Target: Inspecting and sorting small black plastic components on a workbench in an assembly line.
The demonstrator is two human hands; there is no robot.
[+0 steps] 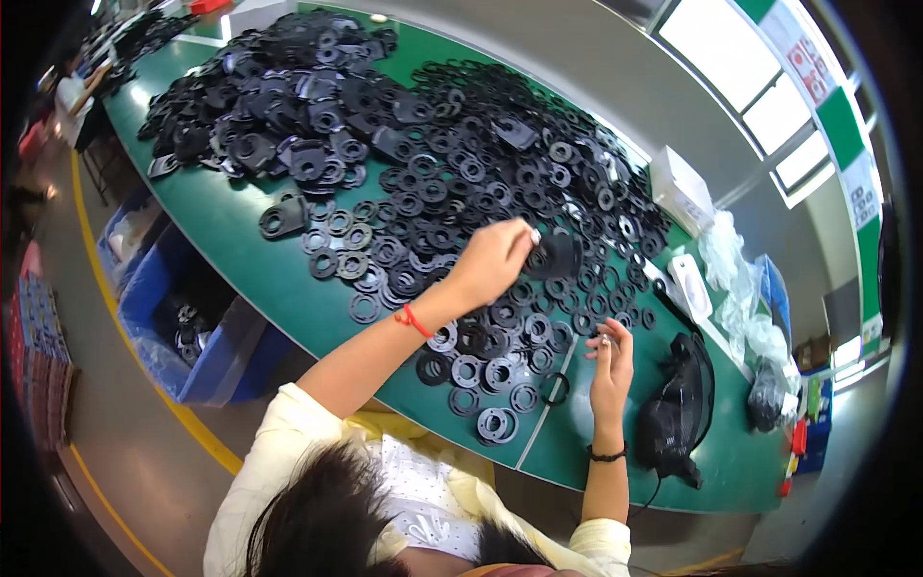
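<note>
Honestly, from where I'm standing the bit to watch is the flat black plastic part with a rounded end (562, 258), mid-frame just above the nearest rings. The bare left hand (495, 260) looks pinched on its left edge, thumb and fingers together. The bare right hand (612, 375), right of centre and lower down, is half-curled over the table; can't tell whether its fingertips are together or holding anything.

Around them is a wide spread of flat black and grey rings (452, 207), and a big heap of black plastic plates with round ends (288, 101) fills the upper left. Progress? I'd say loads is left; no pile reads clearly as finished to me, so what's done is anyone's guess. On the green tabletop (577, 471) at right sits a black mesh bundle (678, 404).

Hard to make out: the small pale bits on the fingertips, the exact grip contact, the lower layers of the heaps. What's inside the blue bin (207, 375) lower left is murky, and the person at the far left (72, 96) is blurry.
</note>
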